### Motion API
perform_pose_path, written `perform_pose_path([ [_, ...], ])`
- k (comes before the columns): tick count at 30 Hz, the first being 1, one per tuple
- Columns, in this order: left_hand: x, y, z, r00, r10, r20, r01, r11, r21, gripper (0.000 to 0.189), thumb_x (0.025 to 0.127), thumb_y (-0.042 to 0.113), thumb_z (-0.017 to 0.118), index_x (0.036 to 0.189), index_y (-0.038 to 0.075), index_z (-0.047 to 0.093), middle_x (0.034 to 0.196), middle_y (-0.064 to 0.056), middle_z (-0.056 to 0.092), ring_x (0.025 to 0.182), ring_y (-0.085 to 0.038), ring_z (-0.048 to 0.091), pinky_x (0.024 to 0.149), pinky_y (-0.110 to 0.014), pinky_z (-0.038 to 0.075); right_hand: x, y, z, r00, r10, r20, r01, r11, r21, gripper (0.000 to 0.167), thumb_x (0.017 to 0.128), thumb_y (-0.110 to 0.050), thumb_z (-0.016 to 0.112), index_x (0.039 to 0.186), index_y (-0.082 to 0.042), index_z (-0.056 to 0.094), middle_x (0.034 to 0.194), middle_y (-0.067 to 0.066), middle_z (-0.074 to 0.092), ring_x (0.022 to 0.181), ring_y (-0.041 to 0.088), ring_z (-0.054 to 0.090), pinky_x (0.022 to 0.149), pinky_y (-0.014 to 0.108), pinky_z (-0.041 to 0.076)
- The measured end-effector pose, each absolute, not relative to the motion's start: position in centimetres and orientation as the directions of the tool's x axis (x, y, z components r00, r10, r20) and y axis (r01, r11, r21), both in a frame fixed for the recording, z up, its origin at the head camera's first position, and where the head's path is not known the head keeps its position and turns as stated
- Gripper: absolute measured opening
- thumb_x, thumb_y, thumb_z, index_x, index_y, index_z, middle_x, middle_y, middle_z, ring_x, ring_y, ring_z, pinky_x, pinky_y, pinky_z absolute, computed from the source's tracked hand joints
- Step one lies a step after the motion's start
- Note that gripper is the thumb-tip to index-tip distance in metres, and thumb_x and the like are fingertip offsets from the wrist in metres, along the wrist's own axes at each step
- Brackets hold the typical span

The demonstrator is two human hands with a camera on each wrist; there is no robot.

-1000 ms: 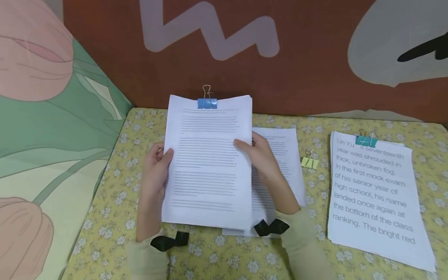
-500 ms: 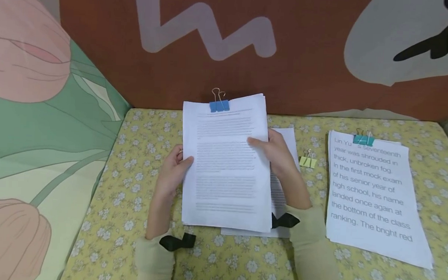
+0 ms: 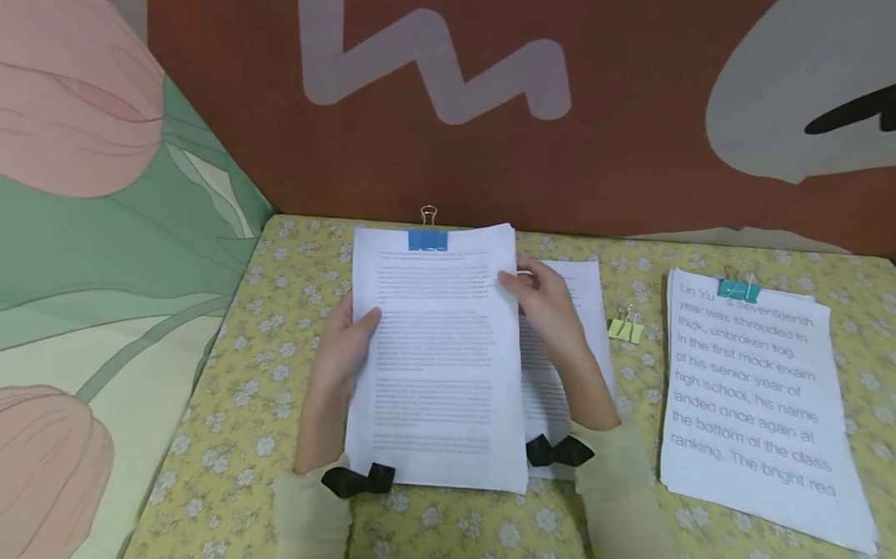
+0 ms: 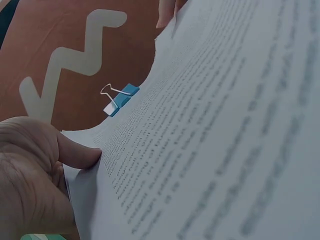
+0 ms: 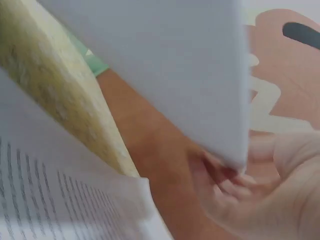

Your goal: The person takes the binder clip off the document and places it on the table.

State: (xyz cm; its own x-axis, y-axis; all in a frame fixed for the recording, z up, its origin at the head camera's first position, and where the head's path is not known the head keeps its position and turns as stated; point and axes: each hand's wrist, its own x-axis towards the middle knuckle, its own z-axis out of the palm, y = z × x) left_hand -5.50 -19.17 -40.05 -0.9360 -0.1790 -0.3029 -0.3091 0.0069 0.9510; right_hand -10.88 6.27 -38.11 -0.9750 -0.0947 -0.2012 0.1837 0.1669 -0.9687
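A stack of printed paper (image 3: 437,362) is held up by both hands in the head view, with a blue binder clip (image 3: 428,240) on its top edge, wire handle upward. My left hand (image 3: 340,341) grips the left edge, thumb on the front page and other fingers behind. At the upper right edge, my right hand (image 3: 548,309) holds the stack between thumb and fingers; the right wrist view shows the paper's edge (image 5: 220,100) in that hand. Partly behind the stack lies another printed sheet (image 3: 544,392) on the table. In the left wrist view the clip (image 4: 121,100) stands beyond the curved page.
To the right lies a second paper stack (image 3: 747,393) with large print and a teal binder clip (image 3: 738,290). A yellow binder clip (image 3: 627,330) stands between the papers. The floral tablecloth (image 3: 238,437) ends at a brown patterned backdrop (image 3: 618,170).
Both hands have shifted the clipped stack to the right, then lowered it toward the near side of the table. The other papers and the yellow clip stay in place.
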Motion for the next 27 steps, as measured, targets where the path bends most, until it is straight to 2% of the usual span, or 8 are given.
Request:
perform_pose_path([
  [4, -5.7, -19.2, -39.9, -0.944, -0.164, -0.287, -0.29, -0.005, 0.957, 0.049, 0.106, 0.006, 0.047, 0.155, 0.012, 0.046, 0.143, -0.008, 0.059, 0.126, -0.023, 0.059, 0.113, -0.038, 0.042, -11.3, 6.4, -37.0, -0.997, 0.082, 0.007, 0.018, 0.294, -0.956, 0.035, 0.104, -0.017, 0.062, 0.132, 0.004, 0.061, 0.119, 0.017, 0.066, 0.11, 0.025, 0.063, 0.094, 0.038, 0.052],
  [6, -5.7, -19.2, -39.8, -0.947, -0.159, -0.28, -0.284, -0.002, 0.959, 0.049, 0.106, 0.006, 0.047, 0.154, 0.012, 0.047, 0.14, -0.009, 0.06, 0.124, -0.024, 0.061, 0.112, -0.039, 0.043, -11.7, 6.5, -36.2, -0.989, 0.086, 0.123, -0.084, 0.363, -0.928, 0.033, 0.104, -0.017, 0.063, 0.128, 0.005, 0.061, 0.121, 0.019, 0.066, 0.117, 0.029, 0.062, 0.1, 0.042, 0.051],
  [9, -5.7, -19.3, -39.6, -0.948, -0.156, -0.276, -0.28, 0.0, 0.96, 0.049, 0.106, 0.006, 0.048, 0.154, 0.011, 0.047, 0.14, -0.01, 0.061, 0.124, -0.025, 0.061, 0.112, -0.04, 0.043, -12.3, 6.4, -34.5, -0.975, -0.008, 0.221, -0.203, 0.431, -0.879, 0.033, 0.104, -0.019, 0.063, 0.126, 0.005, 0.062, 0.122, 0.018, 0.067, 0.119, 0.031, 0.062, 0.1, 0.046, 0.052],
  [11, -5.7, -19.4, -39.5, -0.95, -0.153, -0.273, -0.277, 0.006, 0.961, 0.05, 0.105, 0.005, 0.048, 0.155, 0.009, 0.046, 0.14, -0.012, 0.06, 0.124, -0.026, 0.06, 0.112, -0.04, 0.043, -12.9, 6.1, -33.5, -0.97, -0.12, 0.212, -0.244, 0.461, -0.853, 0.035, 0.104, -0.023, 0.064, 0.127, 0.004, 0.063, 0.124, 0.017, 0.066, 0.12, 0.03, 0.061, 0.1, 0.046, 0.052],
  [16, -5.6, -19.6, -39.4, -0.95, -0.134, -0.282, -0.288, 0.03, 0.957, 0.052, 0.105, 0.004, 0.048, 0.156, 0.007, 0.043, 0.142, -0.017, 0.058, 0.125, -0.032, 0.059, 0.113, -0.045, 0.042, -14.7, 4.2, -32.0, -0.927, -0.371, 0.053, -0.257, 0.525, -0.811, 0.049, 0.104, -0.032, 0.064, 0.141, -0.001, 0.056, 0.139, 0.016, 0.06, 0.13, 0.029, 0.056, 0.106, 0.046, 0.048],
  [24, -5.3, -19.3, -39.7, -0.961, -0.11, -0.253, -0.262, 0.072, 0.962, 0.051, 0.103, 0.002, 0.051, 0.154, 0.004, 0.046, 0.149, -0.019, 0.055, 0.135, -0.033, 0.052, 0.12, -0.046, 0.033, -16.5, 0.7, -32.6, -0.871, -0.492, -0.013, -0.284, 0.524, -0.803, 0.055, 0.105, -0.033, 0.063, 0.146, 0.0, 0.052, 0.138, 0.016, 0.06, 0.127, 0.03, 0.056, 0.104, 0.046, 0.048],
  [27, -5.2, -19.2, -39.7, -0.966, -0.102, -0.236, -0.245, 0.085, 0.966, 0.052, 0.103, 0.002, 0.051, 0.155, 0.005, 0.046, 0.15, -0.018, 0.054, 0.138, -0.032, 0.05, 0.121, -0.046, 0.031, -16.6, 0.1, -32.7, -0.867, -0.497, -0.039, -0.274, 0.541, -0.795, 0.059, 0.105, -0.036, 0.062, 0.149, 0.0, 0.049, 0.143, 0.018, 0.056, 0.13, 0.031, 0.053, 0.105, 0.048, 0.047],
])
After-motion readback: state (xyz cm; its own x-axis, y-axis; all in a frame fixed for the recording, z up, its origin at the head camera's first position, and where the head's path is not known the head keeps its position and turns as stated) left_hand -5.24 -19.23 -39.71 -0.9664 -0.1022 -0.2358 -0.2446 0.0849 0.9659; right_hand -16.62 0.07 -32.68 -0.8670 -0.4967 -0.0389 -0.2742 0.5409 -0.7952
